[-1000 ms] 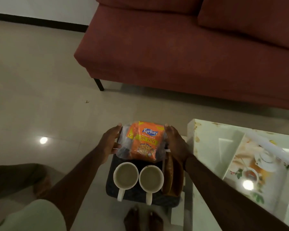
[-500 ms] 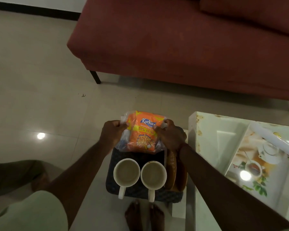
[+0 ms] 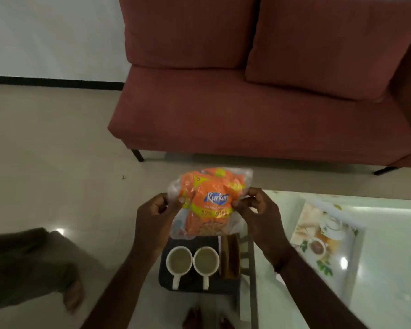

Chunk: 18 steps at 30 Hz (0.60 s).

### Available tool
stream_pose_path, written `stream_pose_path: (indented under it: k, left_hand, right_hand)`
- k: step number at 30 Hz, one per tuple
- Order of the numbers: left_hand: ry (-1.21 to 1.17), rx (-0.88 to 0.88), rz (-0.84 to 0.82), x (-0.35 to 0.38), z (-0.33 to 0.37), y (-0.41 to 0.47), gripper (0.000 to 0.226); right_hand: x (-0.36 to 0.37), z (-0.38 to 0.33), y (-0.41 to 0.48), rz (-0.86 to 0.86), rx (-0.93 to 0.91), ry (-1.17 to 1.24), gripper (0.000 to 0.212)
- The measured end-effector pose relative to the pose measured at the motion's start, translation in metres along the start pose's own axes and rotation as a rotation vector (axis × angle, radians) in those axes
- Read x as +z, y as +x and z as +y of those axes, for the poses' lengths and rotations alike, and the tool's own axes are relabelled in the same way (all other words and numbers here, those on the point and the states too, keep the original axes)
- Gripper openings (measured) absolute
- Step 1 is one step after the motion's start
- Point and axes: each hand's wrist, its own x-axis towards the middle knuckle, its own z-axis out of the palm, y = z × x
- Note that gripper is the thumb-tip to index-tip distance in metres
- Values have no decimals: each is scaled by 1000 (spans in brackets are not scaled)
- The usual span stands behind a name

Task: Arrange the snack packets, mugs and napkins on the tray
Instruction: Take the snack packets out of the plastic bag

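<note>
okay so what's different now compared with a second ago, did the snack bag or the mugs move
The clear bag of orange snack packets has been lifted off the far end of the dark tray and is held above it. The left hand and right hand have shifted from its sides to pinching its upper part. The two white mugs and brown holder stayed put.

Orange Kurkure snack packets (image 3: pixel 209 205), yellow-banded with a blue logo, show through a clear bag. Below them, two white mugs (image 3: pixel 192 261) sit on a dark tray (image 3: pixel 166 281). Right of that tray lies a floral-printed white tray (image 3: pixel 323 236); beyond, a maroon sofa (image 3: pixel 259 103).
</note>
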Motion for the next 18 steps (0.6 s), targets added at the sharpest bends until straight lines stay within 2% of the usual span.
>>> stream_pose_path:
  k: [8, 11, 15, 18]
  left_hand:
    - [-111, -120, -146, 15, 110, -117, 30]
    - [-144, -129, -172, 44, 147, -166, 2]
    - [-245, -95, -156, 90, 194, -232, 12]
    - [-315, -113, -211, 125, 219, -277, 30]
  right_hand:
    - [-122, -68, -115, 46, -133, -97, 20]
    - [-179, -75, -153, 51, -144, -52, 17]
    - [-253, -72, -197, 44, -178, 24, 18]
    - [-307, -63, -224, 13, -193, 54, 20]
